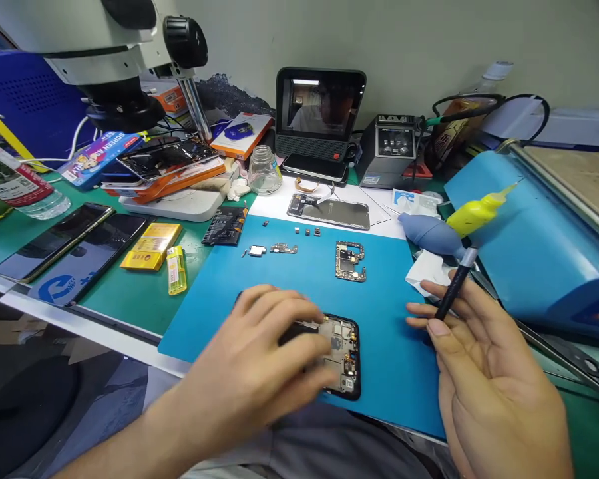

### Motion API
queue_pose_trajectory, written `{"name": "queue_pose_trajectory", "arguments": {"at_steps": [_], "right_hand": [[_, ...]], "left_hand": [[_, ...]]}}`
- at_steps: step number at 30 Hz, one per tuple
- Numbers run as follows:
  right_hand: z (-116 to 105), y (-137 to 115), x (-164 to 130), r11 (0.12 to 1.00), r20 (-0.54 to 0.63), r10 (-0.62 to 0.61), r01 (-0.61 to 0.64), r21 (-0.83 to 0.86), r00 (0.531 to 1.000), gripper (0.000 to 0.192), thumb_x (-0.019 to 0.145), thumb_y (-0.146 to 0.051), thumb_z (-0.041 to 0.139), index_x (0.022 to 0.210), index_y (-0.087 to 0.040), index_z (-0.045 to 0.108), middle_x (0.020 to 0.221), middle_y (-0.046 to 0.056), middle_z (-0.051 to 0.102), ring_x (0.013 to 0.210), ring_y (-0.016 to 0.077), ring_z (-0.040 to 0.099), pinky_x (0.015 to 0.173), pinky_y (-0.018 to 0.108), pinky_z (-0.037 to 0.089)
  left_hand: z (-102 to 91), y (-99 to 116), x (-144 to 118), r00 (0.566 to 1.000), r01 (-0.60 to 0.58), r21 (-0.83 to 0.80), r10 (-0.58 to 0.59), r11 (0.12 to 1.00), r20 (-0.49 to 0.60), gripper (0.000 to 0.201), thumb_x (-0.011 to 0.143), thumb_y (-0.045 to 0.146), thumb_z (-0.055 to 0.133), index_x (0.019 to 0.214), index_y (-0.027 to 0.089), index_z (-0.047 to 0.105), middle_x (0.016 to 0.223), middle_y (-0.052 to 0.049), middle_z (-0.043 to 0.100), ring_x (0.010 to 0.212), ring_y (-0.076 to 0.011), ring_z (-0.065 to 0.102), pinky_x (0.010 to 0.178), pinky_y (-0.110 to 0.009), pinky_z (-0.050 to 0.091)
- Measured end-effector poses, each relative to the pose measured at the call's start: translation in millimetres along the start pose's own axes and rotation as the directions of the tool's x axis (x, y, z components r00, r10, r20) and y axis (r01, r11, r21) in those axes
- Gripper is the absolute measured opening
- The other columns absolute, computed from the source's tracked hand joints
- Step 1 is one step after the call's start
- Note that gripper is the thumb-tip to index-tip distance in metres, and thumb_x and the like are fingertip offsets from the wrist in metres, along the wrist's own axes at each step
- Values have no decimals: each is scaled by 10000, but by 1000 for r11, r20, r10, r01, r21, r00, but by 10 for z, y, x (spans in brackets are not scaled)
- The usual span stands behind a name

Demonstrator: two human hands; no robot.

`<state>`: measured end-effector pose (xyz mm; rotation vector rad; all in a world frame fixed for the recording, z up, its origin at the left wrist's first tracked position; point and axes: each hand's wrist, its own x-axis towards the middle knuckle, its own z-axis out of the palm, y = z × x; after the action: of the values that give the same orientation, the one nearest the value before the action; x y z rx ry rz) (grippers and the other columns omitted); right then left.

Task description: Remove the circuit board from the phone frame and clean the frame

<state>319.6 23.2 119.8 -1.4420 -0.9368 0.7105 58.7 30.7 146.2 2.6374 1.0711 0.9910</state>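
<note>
On the blue mat (199, 319) lies an opened phone frame (347, 356), its inner metal plate and small parts exposed at the right end. My left hand (264, 359) hovers over that frame and hides most of it; the fingers are bent, apart and partly blurred, with nothing visible in them. Whether they touch the frame I cannot tell. To the right, palm up, my right hand (494, 372) grips a black screwdriver-like pen tool (454, 286) with a silver end, tilted upward. A phone logic board (350, 261) rests behind the frame, and a shield piece (257, 251) lies farther left.
A phone battery (225, 225), lighter-sized yellow pack (176, 270) and two phones (94, 259) lie left. A detached phone back panel (329, 211) and glass jar (264, 170) stand behind. A microscope (124, 100) overhangs the left; a blue air blower (429, 233) lies right.
</note>
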Motion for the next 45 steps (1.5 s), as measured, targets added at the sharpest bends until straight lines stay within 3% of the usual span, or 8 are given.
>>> {"name": "queue_pose_trajectory", "arguments": {"at_steps": [4, 9, 16, 21, 24, 27, 37, 45], "right_hand": [[-32, 64, -26, 996, 22, -60, 61, -60, 998, 792, 1003, -632, 877, 1722, -519, 564, 1703, 9, 625, 1411, 322, 750, 1381, 601, 496], [-49, 106, -32, 990, 29, -75, 78, -119, 997, 722, 1010, -661, 833, 1667, -409, 670, 1700, 23, 627, 1604, 372, 602, 1396, 566, 456], [-51, 71, -6, 980, 68, -149, 157, -121, 986, 553, 1032, -690, 805, 1511, -415, 789, 1665, 15, 660, 1616, 372, 590, 1426, 613, 434], [-19, 8, 25, 973, 86, -177, 187, -136, 981, 500, 1032, -725, 775, 1389, -384, 850, 1591, 38, 716, 1588, 392, 611, 1367, 669, 508], [-18, -8, 29, 974, 79, -188, 196, -113, 979, 508, 1030, -731, 774, 1360, -353, 856, 1557, 55, 737, 1575, 393, 619, 1333, 659, 539], [-29, -10, 25, 973, 82, -206, 213, -88, 975, 499, 1038, -724, 766, 1345, -342, 859, 1546, 54, 744, 1570, 377, 623, 1333, 628, 538], [-37, 17, 10, 984, 121, -177, 177, 13, 977, 446, 1058, -694, 779, 1362, -375, 847, 1547, 41, 743, 1586, 344, 611, 1364, 605, 503], [-25, 2, -17, 981, 105, -195, 192, 32, 975, 374, 1085, -641, 783, 1334, -370, 855, 1511, 14, 763, 1532, 277, 658, 1308, 448, 567]], "left_hand": [[-142, -183, -146, 979, 137, 47, -128, 989, -155, 207, 1203, 237, 648, 997, 240, 637, 956, 33, 757, 977, -136, 700, 972, -318, 504], [-283, -330, -285, 950, 193, 112, -157, 975, -270, 447, 1112, 66, 662, 821, 245, 374, 695, 70, 453, 641, -120, 440, 630, -305, 375], [-352, -344, -227, 974, 151, 153, -121, 977, -191, 465, 1167, 73, 457, 760, 246, 314, 623, 69, 360, 526, -111, 352, 517, -300, 308], [-339, -297, 220, 996, 86, 161, -85, 983, -12, 61, 1179, 248, 661, 1126, 234, 633, 997, 28, 749, 892, -141, 737, 783, -276, 564], [-192, -366, 594, 985, -43, 116, 23, 992, 169, 275, 1147, 316, 752, 1391, 256, 640, 1406, -26, 785, 1294, -194, 759, 1085, -358, 625], [16, -483, 922, 953, -100, 107, 64, 989, 297, 500, 1073, 382, 867, 1489, 223, 640, 1573, -93, 722, 1484, -253, 682, 1227, -436, 601], [335, -547, 1211, 932, -20, 245, -71, 969, 356, 599, 1102, 547, 781, 1576, 205, 652, 1537, -141, 695, 1465, -358, 656, 1276, -654, 532], [34, -451, 968, 947, 24, 153, -72, 988, 313, 690, 1088, 581, 804, 1617, 204, 572, 1468, -126, 747, 1407, -332, 641, 1281, -547, 463]]}}
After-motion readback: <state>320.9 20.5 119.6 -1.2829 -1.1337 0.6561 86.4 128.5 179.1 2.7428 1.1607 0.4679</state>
